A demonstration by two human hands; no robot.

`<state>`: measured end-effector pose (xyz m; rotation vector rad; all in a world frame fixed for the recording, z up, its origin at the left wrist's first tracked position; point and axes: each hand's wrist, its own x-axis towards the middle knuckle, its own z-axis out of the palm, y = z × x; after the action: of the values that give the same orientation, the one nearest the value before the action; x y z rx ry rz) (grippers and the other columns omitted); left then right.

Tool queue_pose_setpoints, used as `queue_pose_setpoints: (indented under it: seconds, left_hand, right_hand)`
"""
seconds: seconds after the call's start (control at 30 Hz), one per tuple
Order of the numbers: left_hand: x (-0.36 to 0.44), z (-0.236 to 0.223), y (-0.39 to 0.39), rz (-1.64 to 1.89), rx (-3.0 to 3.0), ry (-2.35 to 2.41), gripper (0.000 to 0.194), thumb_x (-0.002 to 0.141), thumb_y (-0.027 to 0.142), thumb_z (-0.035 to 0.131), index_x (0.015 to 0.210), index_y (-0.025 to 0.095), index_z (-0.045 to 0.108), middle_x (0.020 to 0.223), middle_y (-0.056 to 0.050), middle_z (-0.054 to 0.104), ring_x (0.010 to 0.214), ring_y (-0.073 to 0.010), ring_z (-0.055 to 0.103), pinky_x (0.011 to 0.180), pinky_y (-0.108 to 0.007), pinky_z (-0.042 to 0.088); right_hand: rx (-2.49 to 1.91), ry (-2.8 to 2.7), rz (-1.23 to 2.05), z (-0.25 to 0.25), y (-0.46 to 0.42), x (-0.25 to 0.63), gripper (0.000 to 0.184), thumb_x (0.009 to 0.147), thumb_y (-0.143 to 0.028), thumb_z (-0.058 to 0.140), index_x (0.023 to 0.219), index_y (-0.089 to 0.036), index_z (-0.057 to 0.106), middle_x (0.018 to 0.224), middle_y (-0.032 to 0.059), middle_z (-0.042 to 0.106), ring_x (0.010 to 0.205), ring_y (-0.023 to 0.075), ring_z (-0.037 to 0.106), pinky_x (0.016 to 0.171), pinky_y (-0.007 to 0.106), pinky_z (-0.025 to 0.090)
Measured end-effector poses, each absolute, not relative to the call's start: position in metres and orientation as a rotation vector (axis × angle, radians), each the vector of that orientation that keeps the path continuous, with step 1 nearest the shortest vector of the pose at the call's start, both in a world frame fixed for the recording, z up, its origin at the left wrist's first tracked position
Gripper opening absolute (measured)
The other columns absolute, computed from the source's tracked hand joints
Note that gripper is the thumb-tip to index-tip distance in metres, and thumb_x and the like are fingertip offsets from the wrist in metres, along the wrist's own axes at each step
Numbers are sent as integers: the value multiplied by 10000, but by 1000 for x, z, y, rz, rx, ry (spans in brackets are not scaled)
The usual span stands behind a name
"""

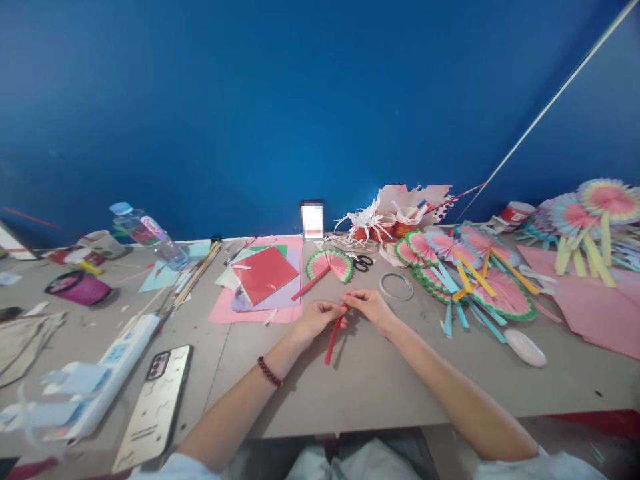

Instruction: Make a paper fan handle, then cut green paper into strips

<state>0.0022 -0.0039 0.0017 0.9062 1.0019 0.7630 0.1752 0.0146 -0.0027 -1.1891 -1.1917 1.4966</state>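
A narrow red paper strip [332,343] hangs slantwise from my fingers over the table. Its upper end is pinched by my left hand [323,317], which wears a dark bead bracelet at the wrist. Close against it, my right hand [367,307] pinches the same end with its fingertips. Just beyond my hands lies a pink and green pleated paper fan [333,265] with a red handle. Black-handled scissors [362,262] rest beside that fan, and a roll of tape or wire ring [397,286] lies to the right of my right hand.
Coloured paper sheets [265,273] lie behind left. Several paper fans [470,267] are piled at right, near a white oval object [525,347]. At left are a phone [155,407], a power strip [115,373] and a tilted water bottle [150,233]. A lit phone [313,221] stands against the blue wall.
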Motion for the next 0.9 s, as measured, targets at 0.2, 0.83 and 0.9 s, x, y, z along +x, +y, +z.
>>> queue_pose_setpoints:
  seconds: [0.2,0.83,0.9]
  left_hand:
    - [3,1,-2,735,886,956,540,538,564,904,790,108,764,736,-112,753,659,-193,688,828,-374,552]
    - [6,4,-3,837,980,990,536,520,590,888,686,111,713,621,-72,707,557,-163,646,699,-333,554]
    - [6,5,-3,846,1013,994,523,546,601,869,671,121,702,617,-69,701,556,-159,639,701,-339,556]
  right_hand:
    - [-1201,-1048,1360,-1,20,177,408,518,-568,857,584,-184,736,556,3,643,570,126,525,619,284,416]
    - [-1191,-996,1346,-2,17,173,418,535,-584,851,616,-187,750,544,6,642,568,138,538,631,298,445]
    - [-1164,-980,1395,-1,16,174,427,534,-585,858,652,-186,763,567,6,663,573,134,552,638,294,452]
